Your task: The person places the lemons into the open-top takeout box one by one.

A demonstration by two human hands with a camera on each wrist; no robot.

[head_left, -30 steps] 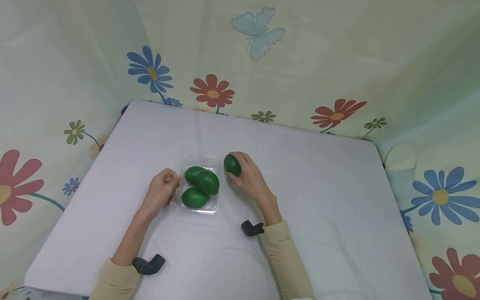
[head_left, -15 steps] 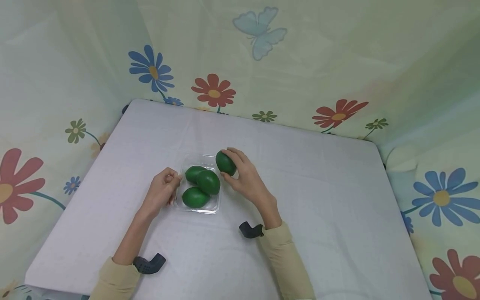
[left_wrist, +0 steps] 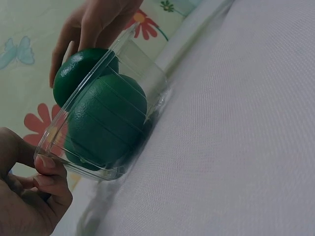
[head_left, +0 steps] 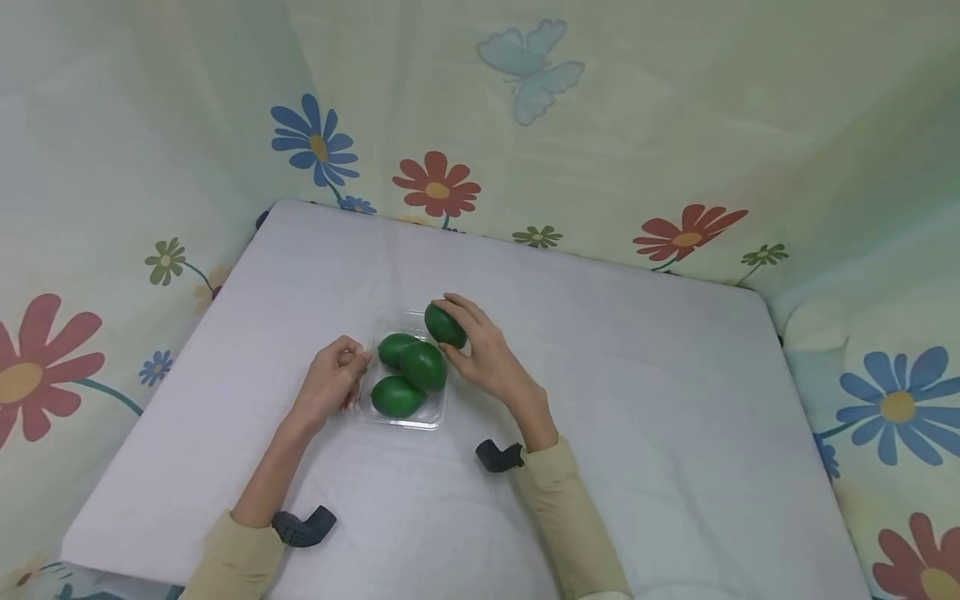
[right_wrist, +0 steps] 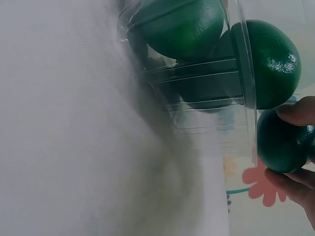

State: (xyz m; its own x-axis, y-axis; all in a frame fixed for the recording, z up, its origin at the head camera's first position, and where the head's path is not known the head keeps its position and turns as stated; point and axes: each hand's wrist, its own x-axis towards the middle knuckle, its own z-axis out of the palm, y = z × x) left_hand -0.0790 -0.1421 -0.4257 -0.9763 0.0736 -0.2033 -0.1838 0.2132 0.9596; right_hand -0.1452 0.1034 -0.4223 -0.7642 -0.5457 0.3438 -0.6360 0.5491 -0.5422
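A clear plastic box (head_left: 415, 424) stands on the table with three smooth, glossy green oval fruits inside. Two of them, a near fruit (head_left: 397, 397) and a far fruit (head_left: 395, 348), lie low; the third fruit (head_left: 423, 367) leans on top, rising above the rim in the right wrist view. My left hand (head_left: 330, 379) pinches the box's left rim between thumb and fingers. At the box's far right corner, my right hand (head_left: 487, 354) holds another green fruit (head_left: 444, 325) at rim height. In the right wrist view this held fruit (right_wrist: 283, 142) is close beside the stacked one.
A white cloth covers the table (head_left: 637, 400) under the box. Curtains with printed flowers and a butterfly (head_left: 532, 71) hang behind and at both sides. Black wrist devices, such as the left one (head_left: 303, 527), stick out from both sleeves.
My right hand has lifted the fruit and carried it left, from beside the box to its far right corner. The left hand keeps its pinch on the rim. The head view has shifted slightly.
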